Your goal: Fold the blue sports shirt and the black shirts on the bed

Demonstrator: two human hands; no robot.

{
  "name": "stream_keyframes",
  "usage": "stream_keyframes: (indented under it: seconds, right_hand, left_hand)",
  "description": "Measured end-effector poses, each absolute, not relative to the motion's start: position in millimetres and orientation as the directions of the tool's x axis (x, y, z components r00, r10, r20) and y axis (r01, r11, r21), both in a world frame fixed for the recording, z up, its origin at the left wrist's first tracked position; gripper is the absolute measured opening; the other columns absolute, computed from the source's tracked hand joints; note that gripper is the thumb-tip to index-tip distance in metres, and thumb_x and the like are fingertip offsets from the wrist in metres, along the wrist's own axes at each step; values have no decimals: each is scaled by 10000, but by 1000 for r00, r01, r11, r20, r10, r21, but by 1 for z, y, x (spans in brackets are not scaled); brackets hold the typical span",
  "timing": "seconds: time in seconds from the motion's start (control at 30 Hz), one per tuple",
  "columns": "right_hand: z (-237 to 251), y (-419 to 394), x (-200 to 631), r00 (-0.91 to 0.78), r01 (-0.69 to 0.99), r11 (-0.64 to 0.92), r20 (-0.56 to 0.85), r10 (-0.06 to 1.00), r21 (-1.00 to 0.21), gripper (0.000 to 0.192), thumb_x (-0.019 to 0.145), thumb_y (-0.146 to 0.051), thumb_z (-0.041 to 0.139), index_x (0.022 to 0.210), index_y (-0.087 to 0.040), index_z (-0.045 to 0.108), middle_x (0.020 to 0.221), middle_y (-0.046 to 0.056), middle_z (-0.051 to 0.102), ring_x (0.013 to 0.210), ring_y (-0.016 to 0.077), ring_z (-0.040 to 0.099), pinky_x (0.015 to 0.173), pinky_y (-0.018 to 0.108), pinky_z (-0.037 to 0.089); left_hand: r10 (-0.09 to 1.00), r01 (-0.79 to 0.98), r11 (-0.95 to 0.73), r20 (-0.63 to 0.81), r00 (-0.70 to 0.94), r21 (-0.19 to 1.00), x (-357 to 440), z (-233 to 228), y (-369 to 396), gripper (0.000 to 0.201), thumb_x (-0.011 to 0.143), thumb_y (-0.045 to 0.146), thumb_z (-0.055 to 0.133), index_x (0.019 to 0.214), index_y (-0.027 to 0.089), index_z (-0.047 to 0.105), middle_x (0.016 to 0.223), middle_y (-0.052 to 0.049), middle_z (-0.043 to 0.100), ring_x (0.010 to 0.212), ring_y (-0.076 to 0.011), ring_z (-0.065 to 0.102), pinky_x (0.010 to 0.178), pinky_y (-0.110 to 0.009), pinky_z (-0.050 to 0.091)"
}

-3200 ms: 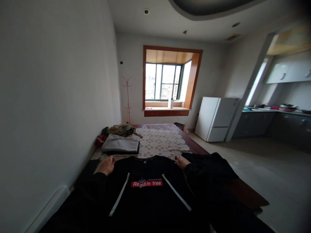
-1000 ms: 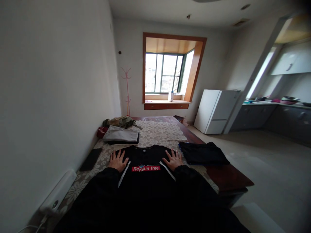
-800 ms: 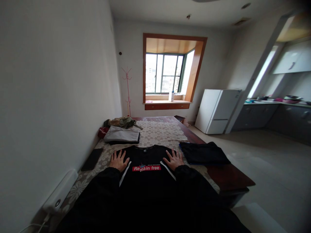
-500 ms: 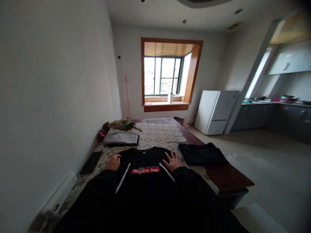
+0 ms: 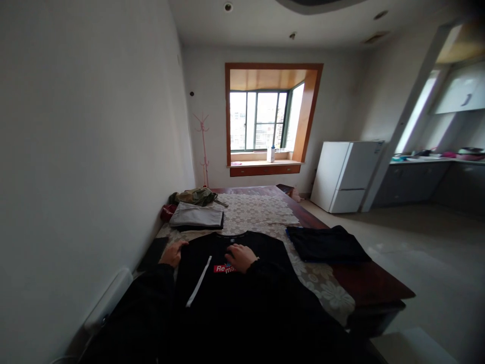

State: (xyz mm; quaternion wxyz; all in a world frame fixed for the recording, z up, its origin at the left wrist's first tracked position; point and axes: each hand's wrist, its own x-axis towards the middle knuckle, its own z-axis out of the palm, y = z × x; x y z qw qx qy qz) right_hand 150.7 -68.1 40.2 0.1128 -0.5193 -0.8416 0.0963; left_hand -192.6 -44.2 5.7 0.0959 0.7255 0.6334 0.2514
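A black T-shirt with a crew collar and a red printed panel lies spread face up on the table, its collar away from me. At its left shoulder edge, my left hand has its fingers bent together on the fabric, apparently pinching it. My right hand rests on the chest just below the collar, fingers loosely bent and apart, covering the right part of the print. A white strip runs down the shirt's left side. My dark sleeves blend into the shirt's lower part.
Folded grey clothing lies at the back left, before a camouflage-coloured cloth item. Folded black clothing sits on the right. A lace cloth covers much of the table. The wall borders the left, with a white device.
My right hand has moved left from the shirt's right shoulder onto the chest print, its fingers less spread. My left hand stays at the left shoulder. The view has shifted slightly.
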Motion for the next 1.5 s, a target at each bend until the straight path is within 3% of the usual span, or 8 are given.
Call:
stream_keyframes:
  seconds: [0.23,0.5,0.63,0.73,0.83,1.0,1.27,1.5]
  right_hand:
    - [26,-63,51,-361,849,373,105,927,-376,316,971,-480,506,1037,-231,689,1151,80,706,1121,255,618,920,365,425]
    - [12,-62,50,-311,834,344,147,939,-431,179,967,-385,544,993,-230,630,1035,42,727,1069,219,625,902,323,395]
    - [8,-60,52,-315,750,369,194,929,-549,159,921,-284,595,1074,-247,619,946,-8,732,928,171,666,811,267,402]
    - [5,-58,53,-322,691,384,214,922,-613,143,904,-238,587,1025,-266,657,876,-31,724,847,149,668,755,241,403]
    - [4,-58,53,-326,692,383,209,922,-612,157,918,-231,552,979,-267,692,855,-23,724,834,145,663,748,239,407]
    - [5,-62,51,-376,720,427,209,903,-547,151,866,-369,664,974,-277,714,935,1,738,985,203,643,886,313,387]
    - [7,-63,52,-436,743,474,194,879,-474,165,863,-256,614,987,-283,720,917,1,733,982,202,622,907,336,349]
    - [6,-65,52,-455,745,493,199,868,-450,155,876,-271,606,996,-267,704,1072,25,664,1052,209,566,929,357,339]
  left_hand:
    - [961,870,-204,262,90,448,-196,0,-40,592,794,109,389,1299,221,677,1342,-54,691,1327,-204,561,1193,-408,385]
    - [959,845,-201,276,66,496,-202,-9,-32,492,885,244,379,1260,230,697,1291,-58,721,1299,-216,586,1165,-415,417]
    - [958,836,-199,282,56,512,-204,-11,-30,461,896,337,411,1229,221,709,1273,-75,728,1279,-237,602,1135,-413,446]
    - [958,834,-190,284,42,517,-204,-12,-30,451,897,361,419,1217,237,712,1243,-68,742,1261,-245,616,1117,-420,462]
    - [959,837,-183,281,37,516,-204,-11,-31,434,894,371,433,1199,251,717,1246,-56,742,1255,-243,621,1112,-411,466]
    - [963,849,-162,270,23,503,-202,-10,-33,419,892,412,461,1186,252,714,1271,-59,730,1253,-248,622,1105,-406,466]
    - [963,878,-146,269,21,455,-197,-7,-35,402,899,431,486,1171,243,714,1232,-63,743,1200,-247,652,1055,-378,495]
    - [975,918,-116,219,33,379,-195,6,-34,366,912,429,521,1173,242,697,1180,-77,754,1141,-264,678,1011,-388,510]
